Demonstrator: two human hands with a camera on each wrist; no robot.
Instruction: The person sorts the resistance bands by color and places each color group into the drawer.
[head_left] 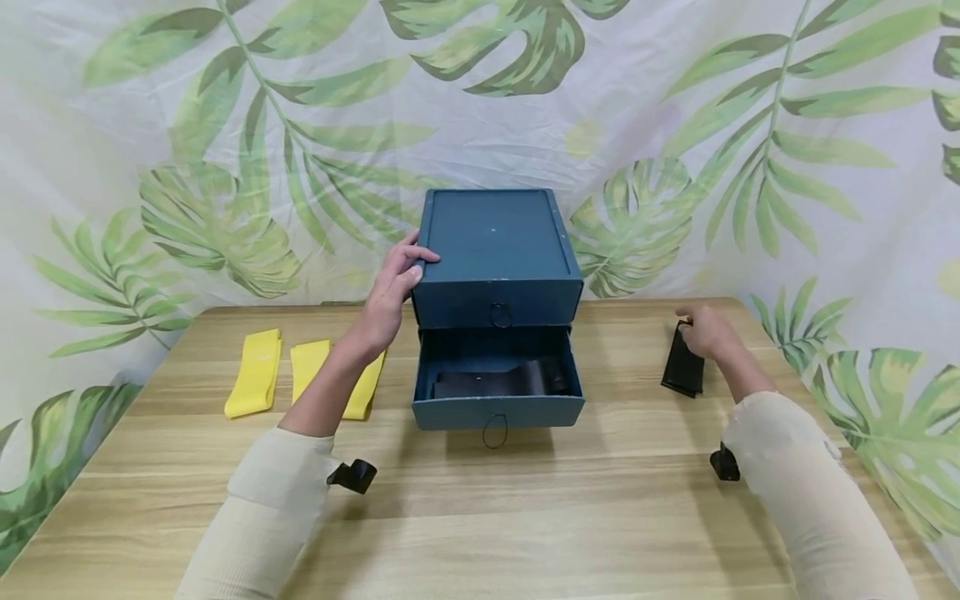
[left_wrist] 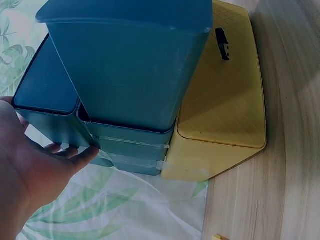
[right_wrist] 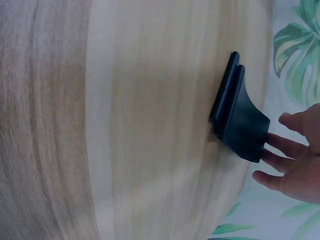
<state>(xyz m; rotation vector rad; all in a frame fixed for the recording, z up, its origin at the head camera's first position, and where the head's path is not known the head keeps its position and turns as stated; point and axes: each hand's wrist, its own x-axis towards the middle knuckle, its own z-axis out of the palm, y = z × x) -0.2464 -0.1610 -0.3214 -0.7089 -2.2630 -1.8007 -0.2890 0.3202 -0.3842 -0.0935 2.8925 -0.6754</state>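
My left hand (head_left: 390,296) rests against the left side and top edge of a blue drawer cabinet (head_left: 491,233), fingers spread. The cabinet's blue drawer (head_left: 498,414) is pulled out, and a black folded band (head_left: 495,383) lies inside it. In the left wrist view a yellow bottom drawer (left_wrist: 225,100) shows below the pulled-out one. At the right of the table, my right hand (head_left: 708,329) is at the far end of another black folded band (head_left: 682,367). In the right wrist view its fingers (right_wrist: 282,145) touch the band's end, with the thumb apart from it.
Several yellow folded bands (head_left: 255,372) lie on the wooden table (head_left: 525,517) left of the cabinet, partly hidden by the left forearm. A leaf-patterned cloth (head_left: 337,150) hangs behind the table and down its sides. Thin dark loops hang from the drawer fronts.
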